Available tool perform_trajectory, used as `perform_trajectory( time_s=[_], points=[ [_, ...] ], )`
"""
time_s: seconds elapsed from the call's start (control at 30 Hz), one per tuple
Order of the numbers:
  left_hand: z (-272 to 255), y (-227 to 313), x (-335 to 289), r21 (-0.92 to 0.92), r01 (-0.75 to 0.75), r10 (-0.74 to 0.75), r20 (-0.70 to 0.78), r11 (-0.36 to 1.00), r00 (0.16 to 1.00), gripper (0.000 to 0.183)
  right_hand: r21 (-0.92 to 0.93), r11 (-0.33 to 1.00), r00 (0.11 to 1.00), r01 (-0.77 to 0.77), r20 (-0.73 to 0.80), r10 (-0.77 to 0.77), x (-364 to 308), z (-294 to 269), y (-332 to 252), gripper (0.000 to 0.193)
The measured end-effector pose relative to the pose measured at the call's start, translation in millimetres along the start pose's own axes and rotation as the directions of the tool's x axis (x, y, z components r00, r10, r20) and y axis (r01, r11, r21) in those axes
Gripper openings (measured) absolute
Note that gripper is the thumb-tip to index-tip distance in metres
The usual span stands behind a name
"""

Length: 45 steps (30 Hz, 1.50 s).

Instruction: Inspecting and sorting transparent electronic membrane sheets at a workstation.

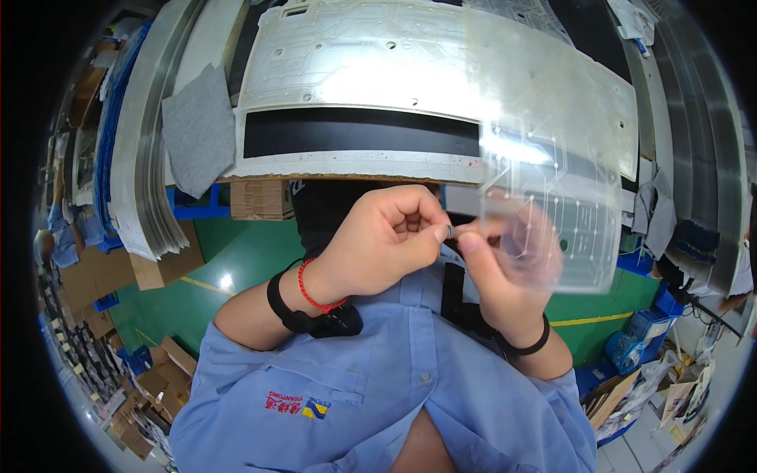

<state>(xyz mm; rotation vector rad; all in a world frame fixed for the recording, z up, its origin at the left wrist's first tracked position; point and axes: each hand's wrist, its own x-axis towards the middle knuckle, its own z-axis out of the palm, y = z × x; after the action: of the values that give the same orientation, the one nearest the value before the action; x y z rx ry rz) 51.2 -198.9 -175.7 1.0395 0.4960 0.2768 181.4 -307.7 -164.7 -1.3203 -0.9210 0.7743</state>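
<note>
My left hand (394, 236) is closed in a pinch in front of my chest, over the near side of the table. At its fingertips shows a tiny dark, bluish piece (449, 232), too small to name. The thumb and forefinger of my right hand (505, 260) come together at the same spot, beside that piece. A clear plastic film (583, 236) printed with pale circuit lines hangs past the table edge and over my right hand. The fingers behind it look blurred, and I cannot tell whether they grip it. Similar films (355, 59) lie on the table.
A grey cloth (199, 130) lies at the table's left, beside a stack of long, pale sheets (150, 142). A black strip (355, 132) runs along the near part of the table. Below stands a cardboard box (260, 200). Blue bins (650, 323) stand at the right.
</note>
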Motion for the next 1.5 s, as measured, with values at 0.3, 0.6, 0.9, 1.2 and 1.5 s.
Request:
perform_trajectory(
  time_s=[0.3, 0.6, 0.9, 1.2, 1.5],
  points=[
    [-1.6, 7.6, 2.0, -0.016, 0.086, -0.086, 0.016, 0.996, 0.996, 0.013, 0.314, 0.938, 0.974, -0.144, -0.12, 0.19, 3.5, 1.7, 5.8, 0.028],
    [-0.9, 8.1, 2.6, -0.051, 0.065, -0.065, 0.003, 0.997, 0.998, 0.012, 0.288, 0.945, 0.971, -0.156, -0.133, 0.2, 2.9, 3.2, 7.0, 0.026],
    [2.0, 6.4, 2.8, 0.009, 0.023, -0.022, -0.045, 1.0, 0.999, 0.009, 0.322, 0.933, 0.969, -0.161, -0.126, 0.211, 4.2, 5.2, 4.5, 0.024],
    [0.3, 4.0, 2.5, 0.079, -0.032, 0.036, -0.056, 0.996, 0.998, 0.009, 0.28, 0.947, 0.975, -0.155, -0.113, 0.193, 2.5, 4.8, 5.0, 0.029],
    [-0.2, 5.0, 2.0, 0.038, -0.009, 0.011, -0.05, 0.999, 0.999, 0.009, 0.281, 0.952, 0.981, -0.119, -0.114, 0.156, 5.8, 5.8, 1.1, 0.032]
  ],
)
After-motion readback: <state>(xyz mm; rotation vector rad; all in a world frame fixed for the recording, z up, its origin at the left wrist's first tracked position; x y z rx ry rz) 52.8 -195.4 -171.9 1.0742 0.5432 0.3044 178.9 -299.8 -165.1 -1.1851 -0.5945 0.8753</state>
